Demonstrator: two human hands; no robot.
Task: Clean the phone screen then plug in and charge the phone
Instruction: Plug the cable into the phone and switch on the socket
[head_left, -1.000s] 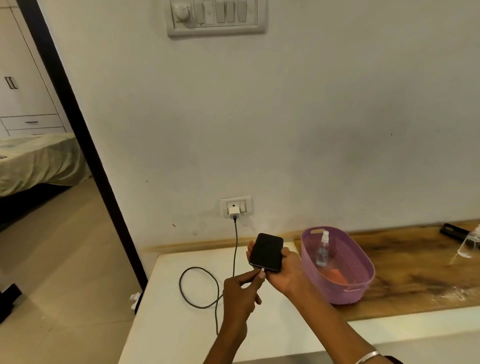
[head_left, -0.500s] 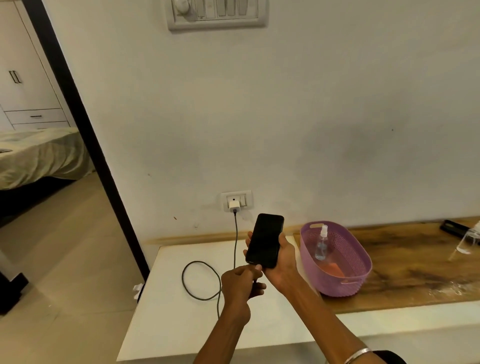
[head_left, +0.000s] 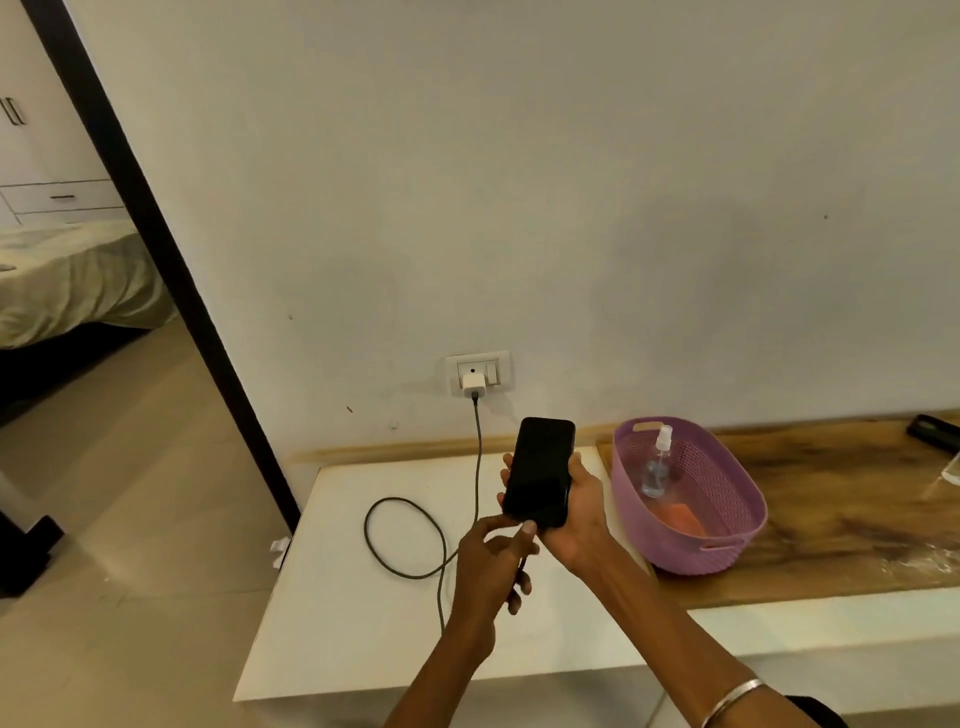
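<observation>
A black phone (head_left: 540, 470) with a dark screen is held upright, tilted toward me, above the white table (head_left: 343, 613). My right hand (head_left: 579, 514) grips it from behind and along its sides. My left hand (head_left: 493, 564) pinches the end of the dark charging cable (head_left: 402, 535) at the phone's bottom edge; the plug tip is hidden by my fingers. The cable loops on the table and runs up to a white charger (head_left: 474, 385) plugged into the wall socket (head_left: 479, 372).
A purple basket (head_left: 727, 540) stands right of my hands on a wooden top (head_left: 841, 519), holding a clear spray bottle (head_left: 655, 467) and an orange cloth (head_left: 680, 519). A dark object (head_left: 935, 432) lies far right. A doorway with a bed (head_left: 72, 280) is at left.
The phone has tipped up from nearly flat to upright and risen slightly. My left hand stays at its bottom edge with the cable end. The camera has tilted down.
</observation>
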